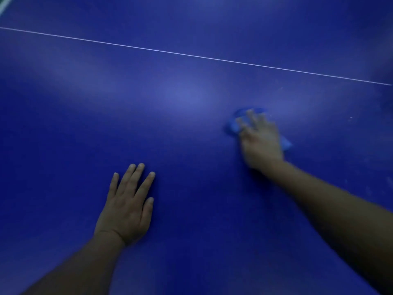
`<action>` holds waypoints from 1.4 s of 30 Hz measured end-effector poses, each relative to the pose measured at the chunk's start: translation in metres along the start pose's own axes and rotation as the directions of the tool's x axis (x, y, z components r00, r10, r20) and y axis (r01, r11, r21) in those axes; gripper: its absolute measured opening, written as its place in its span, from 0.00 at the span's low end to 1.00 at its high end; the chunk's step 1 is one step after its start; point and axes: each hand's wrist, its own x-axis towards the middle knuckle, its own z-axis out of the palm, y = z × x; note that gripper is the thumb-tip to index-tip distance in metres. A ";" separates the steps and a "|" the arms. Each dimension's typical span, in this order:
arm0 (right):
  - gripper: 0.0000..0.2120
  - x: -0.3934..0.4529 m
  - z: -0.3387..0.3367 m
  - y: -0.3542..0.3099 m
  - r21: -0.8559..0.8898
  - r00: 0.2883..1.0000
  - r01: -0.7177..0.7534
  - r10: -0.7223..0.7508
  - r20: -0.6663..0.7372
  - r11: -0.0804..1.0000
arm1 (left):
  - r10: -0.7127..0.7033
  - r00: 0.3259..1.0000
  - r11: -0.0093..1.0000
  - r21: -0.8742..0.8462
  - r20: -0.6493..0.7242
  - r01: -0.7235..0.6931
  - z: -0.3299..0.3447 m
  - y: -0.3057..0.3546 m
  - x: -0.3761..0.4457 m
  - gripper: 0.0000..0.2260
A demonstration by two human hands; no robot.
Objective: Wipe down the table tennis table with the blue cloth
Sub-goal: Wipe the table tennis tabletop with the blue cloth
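Right hand (260, 141) presses crumpled blue cloth (234, 124) flat-fingered onto dark blue bench (191, 145), near thin white line (191, 56); left hand (127, 207) flat, fingers spread, nearer than cloth.

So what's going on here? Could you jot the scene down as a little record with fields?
surface: blue table tennis table, thin white line across its far part
left hand: flat on the table, fingers straight, holding nothing
right hand: pressing the blue cloth on the table, blurred
cloth: bunched under the right hand, edges showing at both sides
marks: small pale specks to the cloth's right
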 end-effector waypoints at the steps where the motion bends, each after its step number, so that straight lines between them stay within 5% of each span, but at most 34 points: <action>1: 0.24 0.005 -0.003 0.031 0.021 0.988 -0.153 0.153 -0.012 0.988 | -0.002 1.000 1.000 0.001 0.005 0.002 0.000 0.001 0.000 0.27; 4: 0.23 -0.002 -0.006 0.033 0.106 0.919 -0.385 0.392 -0.044 0.917 | -0.010 1.000 1.000 0.002 0.003 0.010 -0.003 0.002 0.001 0.27; 7: 0.23 -0.049 0.007 -0.026 0.141 0.998 0.022 -0.013 -0.068 0.990 | -0.020 1.000 1.000 0.013 0.002 0.020 -0.005 0.004 0.002 0.27; 9: 0.22 -0.084 0.011 -0.038 0.146 0.927 0.375 -0.375 -0.027 0.916 | -0.030 1.000 0.999 0.017 0.001 0.030 -0.004 0.004 0.001 0.28; 11: 0.22 -0.071 0.008 -0.007 0.099 0.865 0.499 -0.502 -0.004 0.861 | -0.029 1.000 0.999 0.031 0.001 0.029 -0.004 0.005 0.001 0.28; 14: 0.22 -0.018 -0.003 0.049 0.043 0.996 0.090 -0.089 -0.030 0.995 | -0.102 0.994 0.994 0.028 -0.034 0.103 -0.006 0.010 0.007 0.29; 16: 0.22 -0.002 -0.011 0.058 0.094 0.966 -0.256 0.258 -0.014 0.962 | -0.181 0.981 0.983 -0.031 -0.073 0.179 -0.008 0.022 0.023 0.31; 17: 0.23 -0.007 -0.009 0.046 0.090 0.953 -0.299 0.302 -0.013 0.950 | -0.192 0.977 0.981 -0.055 -0.090 0.187 -0.009 0.030 0.035 0.31; 20: 0.23 -0.054 0.008 -0.011 0.127 0.991 0.124 -0.118 -0.056 0.984 | -0.196 0.975 0.978 -0.098 -0.107 0.185 -0.008 0.060 0.082 0.31; 23: 0.22 -0.080 0.010 0.002 0.140 0.905 0.421 -0.425 -0.007 0.896 | -0.244 0.967 0.967 -0.094 -0.069 0.237 0.001 0.079 0.116 0.29; 25: 0.23 -0.059 0.005 0.052 0.100 0.966 0.260 -0.260 -0.016 0.960 | -0.268 0.962 0.961 -0.079 -0.057 0.263 0.009 0.080 0.122 0.28; 27: 0.24 -0.033 -0.005 0.103 0.016 0.998 -0.062 0.062 0.009 0.998 | -0.273 0.960 0.959 -0.089 -0.061 0.267 0.011 0.078 0.123 0.29; 30: 0.23 -0.015 -0.012 0.120 0.021 0.910 -0.416 0.416 0.004 0.909 | -0.277 0.960 0.957 -0.104 -0.053 0.270 0.010 0.079 0.124 0.30; 35: 0.22 0.005 0.002 0.007 0.126 0.999 0.030 -0.027 -0.030 0.992 | -0.274 0.960 0.958 -0.104 -0.050 0.268 0.007 0.081 0.125 0.30; 39: 0.21 0.061 0.009 -0.056 0.207 0.984 0.173 -0.161 -0.070 0.963 | -0.271 0.961 0.961 -0.068 -0.058 0.267 0.008 0.081 0.129 0.30; 42: 0.22 0.102 0.009 -0.021 0.120 0.974 0.225 -0.224 -0.025 0.967 | -0.263 0.964 0.964 -0.062 -0.048 0.260 0.008 0.081 0.129 0.30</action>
